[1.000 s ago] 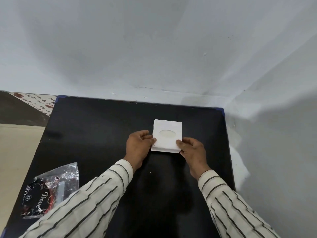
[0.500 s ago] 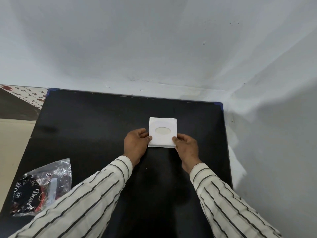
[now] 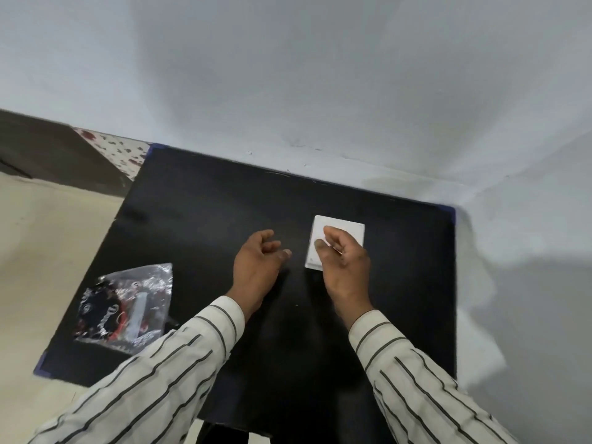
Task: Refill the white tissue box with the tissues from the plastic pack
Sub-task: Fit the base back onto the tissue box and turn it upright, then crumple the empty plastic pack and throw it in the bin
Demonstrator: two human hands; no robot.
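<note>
The white tissue box (image 3: 351, 231) lies flat on the black table (image 3: 205, 219), toward its far right. My right hand (image 3: 346, 267) is over the box's near half and hides the oval opening; its fingers are loosely apart, the thumb by the box's left side, and nothing is gripped that I can see. My left hand (image 3: 256, 264) is off the box, a short way to its left, fingers spread and empty. The crinkled plastic pack (image 3: 125, 309), clear with dark print, lies at the table's near left corner.
The table stands in a corner, with white walls (image 3: 320, 91) behind it and to its right. To the left is beige floor (image 3: 38, 251) and a dark strip with a red-speckled edge (image 3: 118, 152).
Both hands held the box's near corners before. The left hand has let go and moved left; the right hand has shifted onto the box top. The camera view has swung left.
</note>
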